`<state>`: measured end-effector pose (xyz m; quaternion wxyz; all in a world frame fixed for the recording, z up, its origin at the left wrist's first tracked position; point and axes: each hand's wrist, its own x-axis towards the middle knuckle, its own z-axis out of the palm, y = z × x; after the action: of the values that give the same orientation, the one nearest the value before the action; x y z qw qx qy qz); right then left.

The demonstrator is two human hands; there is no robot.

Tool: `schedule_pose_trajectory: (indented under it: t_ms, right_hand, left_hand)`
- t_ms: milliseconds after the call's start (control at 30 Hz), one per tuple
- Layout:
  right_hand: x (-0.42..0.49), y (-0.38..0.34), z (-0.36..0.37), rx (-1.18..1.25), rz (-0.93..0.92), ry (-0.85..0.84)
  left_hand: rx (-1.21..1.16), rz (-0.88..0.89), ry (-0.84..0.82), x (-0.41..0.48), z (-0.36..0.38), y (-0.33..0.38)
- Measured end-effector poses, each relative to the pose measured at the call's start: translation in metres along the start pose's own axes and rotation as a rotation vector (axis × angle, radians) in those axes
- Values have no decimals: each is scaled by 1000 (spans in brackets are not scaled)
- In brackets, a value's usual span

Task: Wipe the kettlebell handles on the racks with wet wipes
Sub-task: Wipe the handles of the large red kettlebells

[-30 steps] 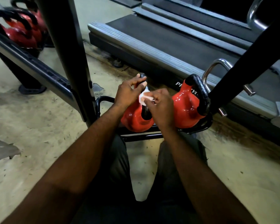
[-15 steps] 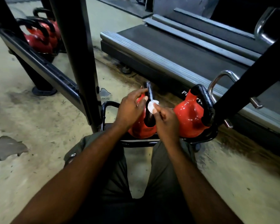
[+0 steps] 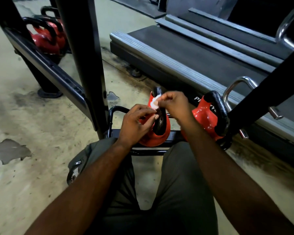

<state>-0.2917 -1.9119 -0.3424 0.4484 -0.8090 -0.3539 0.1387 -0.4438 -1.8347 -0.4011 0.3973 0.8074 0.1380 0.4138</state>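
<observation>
Concrete floor (image 3: 32, 116), stained and patched; treadmill (image 3: 193, 53) behind.
Black rack (image 3: 149, 151): two red kettlebells are seated on its lowest rail.
Near kettlebell (image 3: 165, 131): black handle (image 3: 158, 94) upright.
White wet wipe (image 3: 155, 102): pinched by right hand (image 3: 174, 106), fingers clamped on it, and pressed to the handle's upper part.
Left hand (image 3: 136, 123): fingers bent, tips at the handle's lower part; a firm grip cannot be told.
Second kettlebell (image 3: 205, 119): just beside, untouched.
Further kettlebells (image 3: 44, 39): far left.
</observation>
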Motion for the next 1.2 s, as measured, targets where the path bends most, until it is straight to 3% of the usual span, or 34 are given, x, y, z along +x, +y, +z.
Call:
schedule_pose_trajectory:
  t_ms: [167,333,567,900,1000,1100,1200]
  right_hand:
    - [47,-12,6,3,102,110]
    - [11,15,-2,219,154,18]
    - [86,-6,4,45,221,54]
    - [64,-52,17,-923,-235,-170]
    - [94,-61,33,-1047,-185,-239]
    - [127,-47,27,-872,53,-368]
    - [123,-29,3,-238,437,-323]
  left_hand:
    - [-30,-44,-27,1,2,0]
    - [21,-5,-60,4,12,2]
    - [39,26,-34,7,16,2]
    - [76,24,-61,15,20,-4]
    - [72,-6,-82,15,18,-4]
    - [65,-9,-83,13,18,-5]
    - [48,-13,-61,14,20,-4]
